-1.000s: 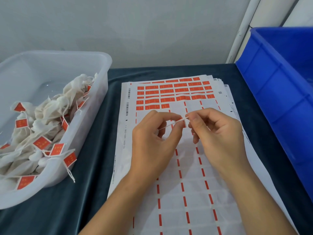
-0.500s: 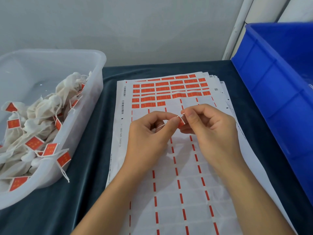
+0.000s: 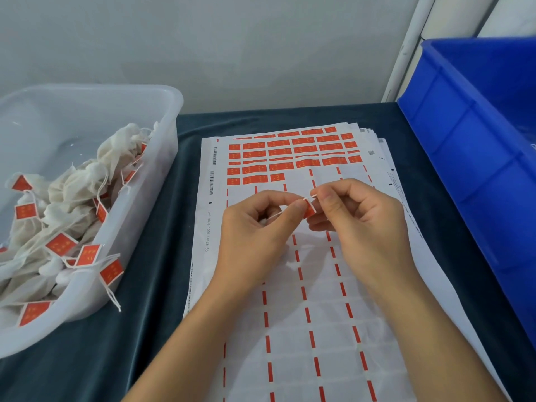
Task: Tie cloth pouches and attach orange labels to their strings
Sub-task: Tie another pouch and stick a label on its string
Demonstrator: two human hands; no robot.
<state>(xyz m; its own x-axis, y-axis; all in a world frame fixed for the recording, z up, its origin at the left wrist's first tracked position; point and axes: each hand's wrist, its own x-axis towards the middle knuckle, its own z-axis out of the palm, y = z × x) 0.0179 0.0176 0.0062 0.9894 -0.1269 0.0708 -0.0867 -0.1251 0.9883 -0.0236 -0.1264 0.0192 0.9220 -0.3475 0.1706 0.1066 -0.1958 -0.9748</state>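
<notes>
Dark cloth-covered surface (image 3: 150,329) carrying a label sheet (image 3: 319,329); above it the left hand (image 3: 255,239) pinches a white string (image 3: 277,216) running up and rightward to the orange label (image 3: 309,210), which the right hand (image 3: 362,227) pinches just beside the left fingertips; folding the label shut looks to fall to the right hand

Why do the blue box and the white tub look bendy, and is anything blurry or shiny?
Head view: the wide lens bows the blue box and white tub near the edges; soft, even light, faint shadows under both hands; small glints inside the tub; the orange label between the fingertips looks slightly soft.
</notes>
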